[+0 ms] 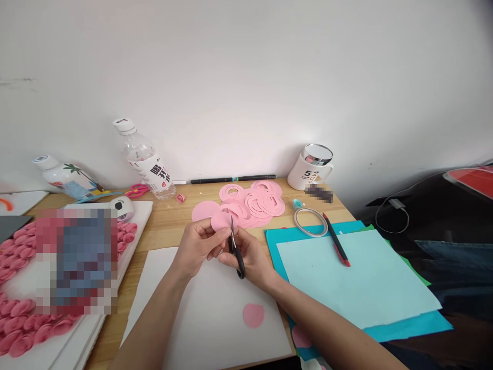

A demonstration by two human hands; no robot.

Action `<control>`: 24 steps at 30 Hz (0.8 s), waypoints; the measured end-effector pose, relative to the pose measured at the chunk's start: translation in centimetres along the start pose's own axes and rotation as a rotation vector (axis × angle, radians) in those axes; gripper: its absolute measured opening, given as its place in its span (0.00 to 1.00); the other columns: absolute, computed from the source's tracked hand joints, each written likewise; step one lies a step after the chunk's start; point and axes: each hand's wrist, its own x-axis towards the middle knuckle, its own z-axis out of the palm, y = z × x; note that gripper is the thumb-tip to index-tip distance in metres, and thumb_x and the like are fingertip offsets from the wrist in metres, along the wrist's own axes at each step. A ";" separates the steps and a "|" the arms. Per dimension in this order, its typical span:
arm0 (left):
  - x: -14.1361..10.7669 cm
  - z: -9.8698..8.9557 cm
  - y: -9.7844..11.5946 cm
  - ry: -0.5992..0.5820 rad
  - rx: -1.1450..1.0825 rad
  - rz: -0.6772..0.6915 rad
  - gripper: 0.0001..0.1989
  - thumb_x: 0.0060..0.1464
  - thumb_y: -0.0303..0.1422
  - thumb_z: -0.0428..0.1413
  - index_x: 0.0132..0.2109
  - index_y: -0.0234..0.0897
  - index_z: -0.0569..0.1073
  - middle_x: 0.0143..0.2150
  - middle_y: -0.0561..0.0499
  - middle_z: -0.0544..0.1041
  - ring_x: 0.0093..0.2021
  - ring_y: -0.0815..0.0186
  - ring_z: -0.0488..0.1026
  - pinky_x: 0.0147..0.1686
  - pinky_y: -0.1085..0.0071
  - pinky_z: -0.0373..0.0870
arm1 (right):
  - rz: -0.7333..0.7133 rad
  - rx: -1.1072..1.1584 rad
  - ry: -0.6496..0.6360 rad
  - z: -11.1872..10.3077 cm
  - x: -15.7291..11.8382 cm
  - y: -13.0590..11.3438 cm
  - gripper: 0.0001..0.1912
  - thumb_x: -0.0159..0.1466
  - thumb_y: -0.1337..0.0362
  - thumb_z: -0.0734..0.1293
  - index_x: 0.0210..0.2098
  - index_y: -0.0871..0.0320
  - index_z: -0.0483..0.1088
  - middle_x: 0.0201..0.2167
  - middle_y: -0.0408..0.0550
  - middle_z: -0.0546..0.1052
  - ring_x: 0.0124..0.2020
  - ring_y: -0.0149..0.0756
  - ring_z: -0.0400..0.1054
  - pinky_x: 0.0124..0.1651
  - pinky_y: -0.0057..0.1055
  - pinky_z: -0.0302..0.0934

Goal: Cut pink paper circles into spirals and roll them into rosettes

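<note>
My left hand (200, 240) pinches a pink paper circle (222, 220) by its lower edge, thumb toward me. In my right hand (250, 257) is a pair of scissors (241, 262) with black handles, its blades pointing up at the right part of the circle. Whether the blades bite into the paper is hard to make out. Just behind the hands lies a heap of pink paper cutouts (265, 203), several of them ring-shaped. Below, on a white sheet (215, 313), rests a small pink paper disc (253, 315).
At left, rolled pink paper flowers (23, 308) cover a white board beside a blurred patch. Along the wall stand a clear bottle (148, 159), a white bottle (69, 177) and a mug (308, 169). To the right are a tape roll (295, 221), a pen (337, 241) and light-blue paper (358, 282).
</note>
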 end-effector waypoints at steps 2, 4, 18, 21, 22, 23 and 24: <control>0.0 0.0 -0.1 0.011 -0.002 0.005 0.11 0.44 0.35 0.60 0.24 0.34 0.68 0.15 0.58 0.64 0.14 0.78 0.56 0.13 0.79 0.50 | -0.002 -0.005 0.000 0.0 0.0 -0.1 0.23 0.46 0.51 0.73 0.32 0.56 0.61 0.24 0.40 0.66 0.25 0.30 0.62 0.31 0.29 0.57; 0.0 -0.1 -0.2 0.021 -0.005 0.007 0.10 0.45 0.34 0.59 0.24 0.34 0.68 0.16 0.58 0.64 0.14 0.78 0.56 0.13 0.79 0.50 | -0.003 0.003 -0.003 0.0 0.0 -0.2 0.22 0.47 0.52 0.73 0.32 0.57 0.61 0.22 0.39 0.65 0.24 0.29 0.59 0.28 0.27 0.55; 0.1 -0.4 -0.1 0.056 -0.008 0.014 0.14 0.44 0.35 0.60 0.21 0.34 0.65 0.17 0.56 0.67 0.14 0.79 0.57 0.13 0.80 0.51 | 0.071 0.034 -0.013 0.0 -0.1 -0.5 0.20 0.47 0.55 0.73 0.31 0.56 0.61 0.20 0.38 0.64 0.19 0.25 0.53 0.21 0.24 0.49; 0.2 -0.5 -0.1 0.063 -0.015 0.009 0.15 0.44 0.36 0.60 0.21 0.34 0.64 0.16 0.57 0.66 0.14 0.78 0.57 0.13 0.79 0.51 | 0.078 0.032 0.006 0.1 -0.1 -0.7 0.20 0.47 0.55 0.73 0.30 0.56 0.61 0.19 0.37 0.63 0.18 0.25 0.53 0.21 0.24 0.50; 0.2 -0.6 -0.1 0.063 -0.018 0.009 0.15 0.44 0.36 0.60 0.21 0.34 0.63 0.15 0.57 0.65 0.14 0.78 0.57 0.13 0.79 0.51 | 0.083 0.030 0.009 0.1 -0.1 -0.7 0.20 0.47 0.55 0.73 0.30 0.56 0.61 0.18 0.37 0.63 0.18 0.25 0.53 0.21 0.24 0.50; 0.2 -0.6 0.0 0.062 -0.022 0.010 0.15 0.44 0.36 0.60 0.21 0.34 0.64 0.15 0.57 0.65 0.14 0.78 0.57 0.13 0.79 0.51 | 0.090 0.027 0.010 0.1 -0.1 -0.7 0.20 0.46 0.55 0.73 0.30 0.56 0.61 0.18 0.36 0.63 0.18 0.25 0.54 0.20 0.24 0.51; 0.2 -0.6 0.0 0.060 -0.026 0.010 0.14 0.44 0.36 0.60 0.21 0.34 0.64 0.15 0.58 0.64 0.14 0.78 0.57 0.14 0.79 0.51 | 0.095 0.025 0.011 0.1 -0.1 -0.6 0.20 0.46 0.55 0.73 0.30 0.56 0.61 0.18 0.36 0.64 0.17 0.25 0.54 0.20 0.24 0.51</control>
